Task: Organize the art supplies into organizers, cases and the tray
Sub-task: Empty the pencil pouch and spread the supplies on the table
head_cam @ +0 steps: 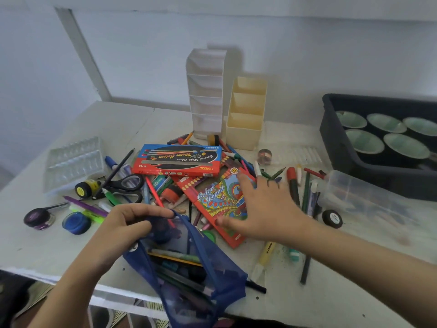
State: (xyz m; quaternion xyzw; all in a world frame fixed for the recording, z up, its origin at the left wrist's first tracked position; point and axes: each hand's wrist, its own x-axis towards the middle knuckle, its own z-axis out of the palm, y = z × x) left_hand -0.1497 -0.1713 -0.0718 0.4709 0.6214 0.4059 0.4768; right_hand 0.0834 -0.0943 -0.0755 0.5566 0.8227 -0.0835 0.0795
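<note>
Blue mesh zip pouch [189,268], with pens and pencils inside, hangs over the near edge of the white table [47,245]. The left hand [123,230] pinches its open rim between thumb and curled fingers. The right hand [264,209] is spread flat with straight fingers and holds nothing. It is over the red cardboard colour-pencil box [217,197] amid loose pens; contact is unclear. Behind stand a white tiered plastic organizer [205,91] and a cream three-compartment organizer [246,114], with a dark plastic tray [331,129] at right.

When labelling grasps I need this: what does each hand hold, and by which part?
Left hand pinches the blue pouch at its open top rim. Right hand holds nothing, open over the pencil box.
</note>
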